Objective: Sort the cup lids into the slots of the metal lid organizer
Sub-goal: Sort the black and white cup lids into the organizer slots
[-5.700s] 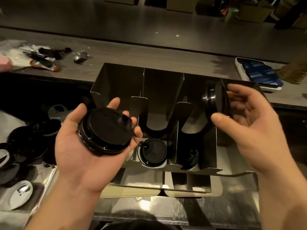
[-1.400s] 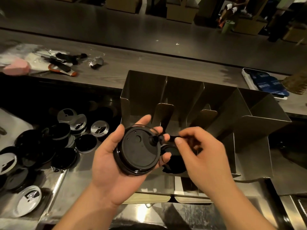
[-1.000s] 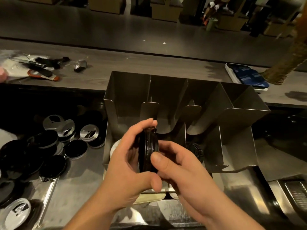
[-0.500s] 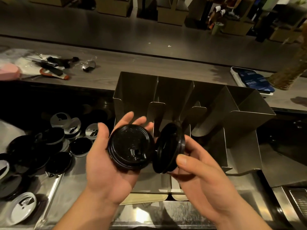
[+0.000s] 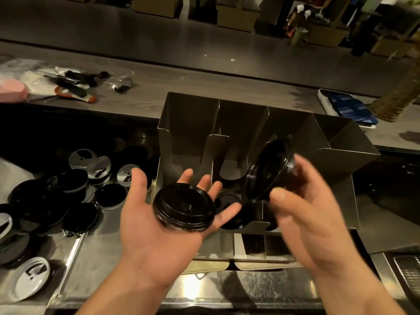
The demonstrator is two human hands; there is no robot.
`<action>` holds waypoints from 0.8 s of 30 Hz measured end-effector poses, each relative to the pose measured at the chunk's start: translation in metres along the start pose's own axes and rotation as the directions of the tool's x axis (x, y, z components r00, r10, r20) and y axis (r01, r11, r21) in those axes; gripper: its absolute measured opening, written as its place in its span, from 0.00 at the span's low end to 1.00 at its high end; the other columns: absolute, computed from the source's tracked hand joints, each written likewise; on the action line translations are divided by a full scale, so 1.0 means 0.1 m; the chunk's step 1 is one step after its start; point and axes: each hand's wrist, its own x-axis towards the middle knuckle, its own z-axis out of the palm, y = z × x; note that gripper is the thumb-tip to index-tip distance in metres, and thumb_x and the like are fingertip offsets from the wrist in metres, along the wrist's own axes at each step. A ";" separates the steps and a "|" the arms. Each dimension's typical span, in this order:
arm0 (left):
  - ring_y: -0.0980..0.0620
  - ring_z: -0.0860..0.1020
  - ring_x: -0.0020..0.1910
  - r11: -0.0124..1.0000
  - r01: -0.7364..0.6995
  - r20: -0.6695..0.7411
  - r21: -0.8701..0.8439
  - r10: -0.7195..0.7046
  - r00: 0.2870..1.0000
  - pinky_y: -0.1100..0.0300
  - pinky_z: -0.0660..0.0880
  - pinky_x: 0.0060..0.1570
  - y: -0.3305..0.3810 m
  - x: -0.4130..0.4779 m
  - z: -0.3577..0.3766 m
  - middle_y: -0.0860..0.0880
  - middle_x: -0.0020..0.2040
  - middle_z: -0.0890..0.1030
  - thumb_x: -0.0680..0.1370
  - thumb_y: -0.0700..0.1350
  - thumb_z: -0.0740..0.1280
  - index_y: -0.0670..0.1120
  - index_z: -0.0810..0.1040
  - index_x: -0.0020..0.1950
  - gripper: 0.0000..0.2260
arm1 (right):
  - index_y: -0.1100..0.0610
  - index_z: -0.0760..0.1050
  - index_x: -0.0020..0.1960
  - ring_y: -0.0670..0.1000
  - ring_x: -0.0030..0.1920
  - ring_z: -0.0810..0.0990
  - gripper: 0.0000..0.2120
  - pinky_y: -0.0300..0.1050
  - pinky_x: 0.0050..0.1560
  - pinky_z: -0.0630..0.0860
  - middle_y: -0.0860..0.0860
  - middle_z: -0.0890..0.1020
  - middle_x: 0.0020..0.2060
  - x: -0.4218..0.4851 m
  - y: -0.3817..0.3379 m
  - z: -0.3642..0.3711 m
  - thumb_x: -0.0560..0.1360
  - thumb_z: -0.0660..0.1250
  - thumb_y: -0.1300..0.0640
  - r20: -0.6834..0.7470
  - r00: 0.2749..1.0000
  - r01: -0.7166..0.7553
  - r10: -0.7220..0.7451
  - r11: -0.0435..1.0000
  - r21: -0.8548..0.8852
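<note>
Item inspected: the single lid [image 5: 268, 171], black, held on edge and tilted. The right hand [image 5: 304, 214] pinches it, thumb on the near rim, fingers behind it; the hand is blurred, so finer finger placement cannot be told.

Half a second ago this lid sat rim to rim against the stack of lids [image 5: 184, 206]. It now stands up and away from the stack, clear of the left fingertips and in front of the metal lid organizer [image 5: 188, 114], level with its middle-right dividers. Judgement: one lid has been separated off and is ready to go into a slot. It is not yet in one.

The stack rests on the left hand [image 5: 154, 237], palm up, fingers spread and nearly straight past its far rim, thumb out to the side and not gripping.

Below the left fingertips, one seated lid [image 5: 227, 201] lies at the bottom of an organizer slot.

Beyond the left thumb, loose lids [image 5: 77, 201], black and silver, lie heaped on the steel counter [image 5: 109, 258]. Much sorting remains.

Behind the organizer runs a wooden ledge [image 5: 145, 96] with small tools [image 5: 72, 85] and a blue-faced device [image 5: 347, 108]. The room is dim, with boxes on the floor beyond.
</note>
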 end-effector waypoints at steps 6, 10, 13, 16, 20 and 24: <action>0.45 0.78 0.53 0.984 -0.127 0.023 0.125 0.125 0.992 0.55 0.75 0.40 0.13 -0.01 -0.10 0.43 0.58 0.81 0.68 0.55 0.71 0.45 0.80 0.61 0.24 | 0.39 0.63 0.72 0.40 0.61 0.75 0.39 0.43 0.61 0.76 0.35 0.72 0.60 0.20 -0.15 -0.14 0.65 0.77 0.48 0.046 0.997 0.002 0.065 0.561 -0.828; 0.47 0.76 0.47 0.972 -0.179 0.048 0.150 0.174 0.984 0.59 0.72 0.37 0.17 0.02 -0.11 0.45 0.52 0.77 0.70 0.56 0.68 0.46 0.78 0.58 0.21 | 0.45 0.61 0.74 0.45 0.67 0.67 0.38 0.50 0.72 0.63 0.40 0.68 0.64 0.27 0.12 0.06 0.69 0.73 0.42 0.161 0.985 0.151 0.067 0.134 -0.979; 0.47 0.76 0.46 0.972 -0.187 0.043 0.142 0.183 0.982 0.59 0.72 0.38 0.16 0.04 -0.12 0.45 0.51 0.77 0.70 0.55 0.68 0.46 0.78 0.57 0.20 | 0.47 0.64 0.72 0.50 0.66 0.67 0.33 0.55 0.71 0.54 0.45 0.70 0.62 0.33 0.28 0.16 0.71 0.69 0.40 0.222 0.965 0.243 0.140 -0.153 -0.958; 0.47 0.76 0.47 0.975 -0.175 0.032 0.140 0.172 0.985 0.58 0.72 0.40 0.15 0.05 -0.13 0.45 0.51 0.78 0.70 0.55 0.69 0.46 0.79 0.57 0.20 | 0.49 0.68 0.68 0.52 0.62 0.71 0.27 0.60 0.70 0.53 0.48 0.74 0.59 0.41 0.42 0.21 0.72 0.70 0.43 0.271 0.936 0.331 0.224 -0.302 -0.894; 0.47 0.76 0.47 0.968 -0.187 0.052 0.166 0.181 0.982 0.57 0.71 0.40 0.13 0.05 -0.15 0.44 0.50 0.78 0.70 0.54 0.68 0.46 0.80 0.56 0.19 | 0.51 0.72 0.63 0.53 0.59 0.75 0.22 0.63 0.69 0.48 0.49 0.77 0.55 0.49 0.53 0.23 0.72 0.72 0.47 0.274 0.937 0.338 0.214 -0.374 -0.864; 0.47 0.75 0.47 0.957 -0.204 0.079 0.205 0.192 0.978 0.56 0.72 0.38 0.15 0.07 -0.16 0.44 0.50 0.77 0.71 0.53 0.67 0.46 0.79 0.56 0.18 | 0.52 0.74 0.62 0.56 0.61 0.74 0.19 0.66 0.73 0.47 0.52 0.77 0.56 0.47 0.63 0.30 0.73 0.71 0.50 0.314 0.923 0.382 0.223 -0.418 -0.824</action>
